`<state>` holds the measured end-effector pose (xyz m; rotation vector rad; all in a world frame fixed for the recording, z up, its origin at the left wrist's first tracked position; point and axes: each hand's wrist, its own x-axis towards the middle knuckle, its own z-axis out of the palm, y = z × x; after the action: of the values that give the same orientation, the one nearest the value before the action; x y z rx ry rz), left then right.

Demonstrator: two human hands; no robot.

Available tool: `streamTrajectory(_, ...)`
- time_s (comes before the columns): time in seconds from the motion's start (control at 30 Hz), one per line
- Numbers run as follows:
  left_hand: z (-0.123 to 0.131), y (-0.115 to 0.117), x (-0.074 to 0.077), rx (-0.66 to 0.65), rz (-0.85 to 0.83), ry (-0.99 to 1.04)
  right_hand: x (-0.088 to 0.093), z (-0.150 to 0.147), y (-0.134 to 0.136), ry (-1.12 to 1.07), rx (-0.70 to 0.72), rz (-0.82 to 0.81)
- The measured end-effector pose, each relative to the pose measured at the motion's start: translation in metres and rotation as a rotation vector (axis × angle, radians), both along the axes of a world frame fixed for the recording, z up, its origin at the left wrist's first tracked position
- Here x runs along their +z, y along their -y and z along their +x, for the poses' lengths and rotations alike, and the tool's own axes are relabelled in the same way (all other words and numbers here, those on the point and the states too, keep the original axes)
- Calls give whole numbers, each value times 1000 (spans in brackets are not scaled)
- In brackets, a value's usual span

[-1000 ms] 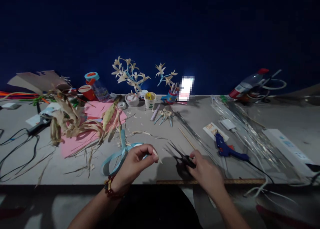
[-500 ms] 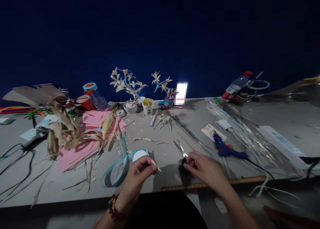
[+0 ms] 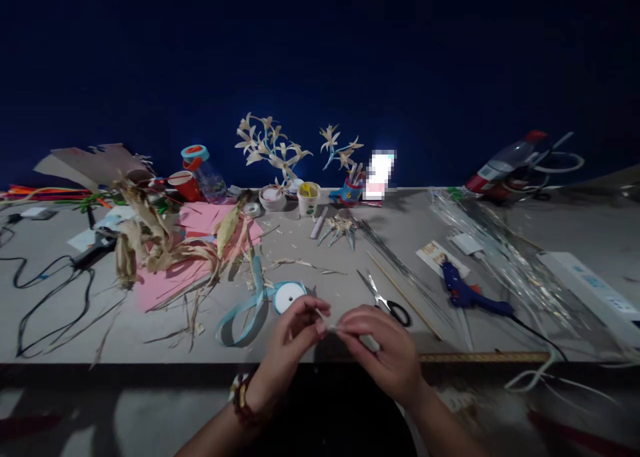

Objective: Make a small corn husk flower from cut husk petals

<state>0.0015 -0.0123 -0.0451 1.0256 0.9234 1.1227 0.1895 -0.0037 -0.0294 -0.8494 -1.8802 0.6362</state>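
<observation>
As our left hand (image 3: 295, 340) and right hand (image 3: 387, 350) meet above the near edge of the grey counter (image 3: 340, 289), both sets of fingers pinch shut on a small pale sliver of dried husk (image 3: 329, 324). Black-handled steel scissors (image 3: 385, 302) lie at one o'clock from it, a light-blue ribbon spool (image 3: 289, 296) at eleven.

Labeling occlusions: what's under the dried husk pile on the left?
Pink paper sheets lie under the dried husks, their edges showing around the heap. The middle of the sheets, and anything else beneath, is covered.
</observation>
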Motion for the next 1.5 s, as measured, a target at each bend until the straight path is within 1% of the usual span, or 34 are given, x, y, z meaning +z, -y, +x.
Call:
streamTrajectory(0.07, -3, 2, 1, 55, 225, -190, -1, -3, 3, -143, -50, -197)
streamTrajectory(0.1, -3, 3, 2, 63, 319, -276, -2, -4, 5, -195, -64, -289)
streamTrajectory(0.17, -3, 5, 5, 55, 426, -397, -5, -5, 8, -261, -81, -430)
streamTrajectory(0.27, 1, 6, 7, 79, 446, -475, -7, -6, 12, -299, -101, -554)
streamTrajectory(0.37, 5, 8, 5, 84, 388, -466, -9, -7, 16, -286, -95, -597)
streamTrajectory(0.4, 6, 8, 4, 83, 367, -456, -9, -7, 17, -265, -91, -582)
streamTrajectory(0.47, 8, 10, 2, 89, 353, -446, -11, -9, 19, -201, -96, -501)
streamTrajectory(0.6, 12, 13, 0, 142, 406, -485, -13, -11, 23, -73, -160, -280)
streamTrajectory(0.8, 20, 19, -2, 234, 491, -571, -14, -18, 29, 40, -223, -56)
streamTrajectory(0.87, 20, 20, -5, 269, 530, -588, -16, -20, 32, 40, -240, -8)
streamTrajectory(0.97, 13, 18, -11, 334, 575, -626, -20, -19, 35, 3, -289, 53)
streamTrajectory(1.07, 3, 16, -14, 414, 560, -646, -21, -16, 35, -58, -353, 46)
streamTrajectory(1.1, 1, 16, -13, 396, 536, -633, -21, -16, 35, -72, -359, 27)
streamTrajectory(1.17, 0, 17, -8, 272, 509, -585, -20, -15, 33, -79, -339, -2)
streamTrajectory(1.23, 5, 18, -3, 159, 535, -555, -19, -16, 31, -68, -319, -1)
streamTrajectory(1.27, 8, 18, 0, 138, 559, -556, -19, -17, 31, -60, -312, 8)
streamTrajectory(1.37, 18, 17, 4, 161, 599, -583, -19, -19, 29, -25, -312, 38)
streamTrajectory(1.5, 22, 13, 0, 199, 599, -582, -18, -19, 29, 28, -320, 103)
